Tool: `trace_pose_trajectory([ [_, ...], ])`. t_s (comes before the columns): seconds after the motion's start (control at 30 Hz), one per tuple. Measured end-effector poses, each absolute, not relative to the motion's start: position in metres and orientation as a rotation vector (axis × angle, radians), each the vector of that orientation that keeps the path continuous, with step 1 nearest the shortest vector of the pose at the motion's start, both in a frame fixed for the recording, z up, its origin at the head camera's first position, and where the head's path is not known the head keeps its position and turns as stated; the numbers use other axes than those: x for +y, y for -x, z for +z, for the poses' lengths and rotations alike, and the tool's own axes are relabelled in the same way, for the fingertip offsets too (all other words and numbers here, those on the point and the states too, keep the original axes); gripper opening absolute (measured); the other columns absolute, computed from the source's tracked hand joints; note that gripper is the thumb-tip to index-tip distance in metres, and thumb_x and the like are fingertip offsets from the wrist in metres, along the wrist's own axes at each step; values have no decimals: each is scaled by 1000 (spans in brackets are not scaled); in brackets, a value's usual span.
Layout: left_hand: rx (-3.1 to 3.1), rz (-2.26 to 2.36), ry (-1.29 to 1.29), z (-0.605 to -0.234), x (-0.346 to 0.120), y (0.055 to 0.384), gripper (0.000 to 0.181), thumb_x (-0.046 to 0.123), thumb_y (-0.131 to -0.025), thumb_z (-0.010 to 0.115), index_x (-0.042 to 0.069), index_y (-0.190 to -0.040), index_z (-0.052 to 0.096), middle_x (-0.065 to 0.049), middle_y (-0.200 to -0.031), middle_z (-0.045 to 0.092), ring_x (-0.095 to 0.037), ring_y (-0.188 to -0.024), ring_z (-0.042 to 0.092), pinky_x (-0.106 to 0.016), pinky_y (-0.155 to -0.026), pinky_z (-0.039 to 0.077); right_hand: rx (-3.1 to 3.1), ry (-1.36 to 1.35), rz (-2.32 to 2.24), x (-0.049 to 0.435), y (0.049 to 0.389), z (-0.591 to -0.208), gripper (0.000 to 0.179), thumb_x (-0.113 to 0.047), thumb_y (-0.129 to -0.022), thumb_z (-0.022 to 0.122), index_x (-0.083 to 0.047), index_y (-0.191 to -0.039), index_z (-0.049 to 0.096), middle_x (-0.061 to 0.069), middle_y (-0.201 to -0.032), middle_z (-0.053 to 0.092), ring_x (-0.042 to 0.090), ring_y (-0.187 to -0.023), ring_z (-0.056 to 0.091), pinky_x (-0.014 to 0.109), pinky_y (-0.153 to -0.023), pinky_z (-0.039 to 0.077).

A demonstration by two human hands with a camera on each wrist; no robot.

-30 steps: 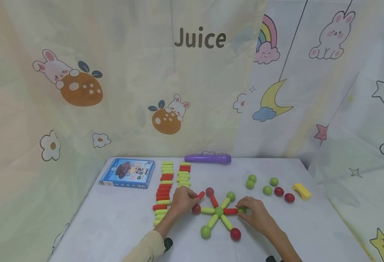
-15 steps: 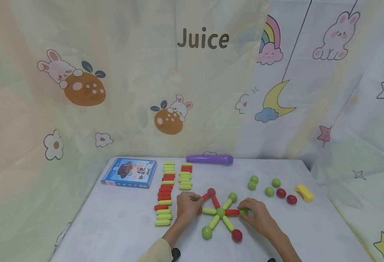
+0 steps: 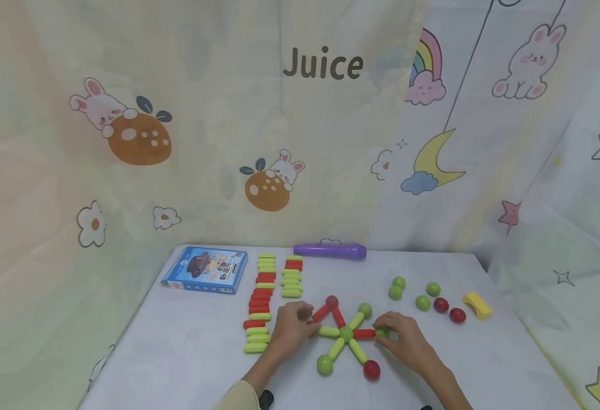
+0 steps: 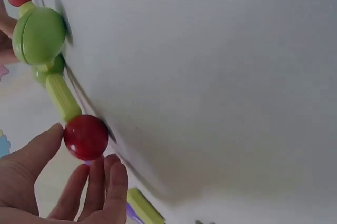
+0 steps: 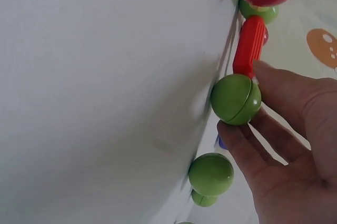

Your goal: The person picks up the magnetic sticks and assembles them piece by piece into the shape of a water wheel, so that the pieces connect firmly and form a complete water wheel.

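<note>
One red ball point(image 4: 86, 137) was pinched between the thumb and fingers of the left hand point(image 3: 292, 326), at the left tip of a star of sticks and balls point(image 3: 346, 333) on the bench point(image 3: 151, 353); the right hand point(image 3: 401, 337), well apart, gripped a green ball point(image 5: 236, 99) on the end of a red stick point(image 5: 249, 45); loose sticks point(image 3: 261, 308) lay in two columns nearby.

A pale curtain point(image 3: 202, 114) printed with rabbits point(image 3: 531, 64) hangs behind a white table point(image 3: 177, 353).
</note>
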State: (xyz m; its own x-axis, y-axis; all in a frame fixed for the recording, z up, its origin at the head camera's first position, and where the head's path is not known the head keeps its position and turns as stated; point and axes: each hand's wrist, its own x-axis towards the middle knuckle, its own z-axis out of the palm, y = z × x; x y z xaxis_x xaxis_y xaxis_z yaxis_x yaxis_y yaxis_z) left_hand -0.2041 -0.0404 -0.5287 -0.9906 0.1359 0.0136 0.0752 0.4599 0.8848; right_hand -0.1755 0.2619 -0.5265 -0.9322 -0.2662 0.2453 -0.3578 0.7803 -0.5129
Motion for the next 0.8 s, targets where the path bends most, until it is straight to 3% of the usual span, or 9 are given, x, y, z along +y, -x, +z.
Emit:
trace_pose_trajectory([
  [0.3, 2615, 1539, -341, -527, -44, 198, 36, 6, -91, 87, 1, -125, 78, -4, -103, 77, -19, -93, 67, -30, -77, 61, -2760, -506, 958, 266, 176, -528, 28, -12, -88, 89, -8, -115, 80, 2, -110, 81, 27, -104, 76, 40, -90, 64],
  [0.47, 2592, 1541, -357, -528, -45, 200, 44, 5, -91, 86, 1, -134, 73, -10, -116, 76, -19, -94, 69, -35, -80, 64, -2780, -541, 955, 262, 178, -533, 29, -15, -88, 89, -10, -116, 80, 2, -112, 81, 25, -105, 76, 38, -91, 63],
  [0.8, 2581, 1555, -434, -535, -55, 207, 39, 9, -94, 84, 4, -132, 75, -5, -116, 79, -17, -96, 70, -37, -86, 63, -2761, -552, 965, 259, 180, -541, 28, -21, -89, 89, -14, -115, 81, -3, -111, 81, 26, -109, 76, 41, -95, 62],
])
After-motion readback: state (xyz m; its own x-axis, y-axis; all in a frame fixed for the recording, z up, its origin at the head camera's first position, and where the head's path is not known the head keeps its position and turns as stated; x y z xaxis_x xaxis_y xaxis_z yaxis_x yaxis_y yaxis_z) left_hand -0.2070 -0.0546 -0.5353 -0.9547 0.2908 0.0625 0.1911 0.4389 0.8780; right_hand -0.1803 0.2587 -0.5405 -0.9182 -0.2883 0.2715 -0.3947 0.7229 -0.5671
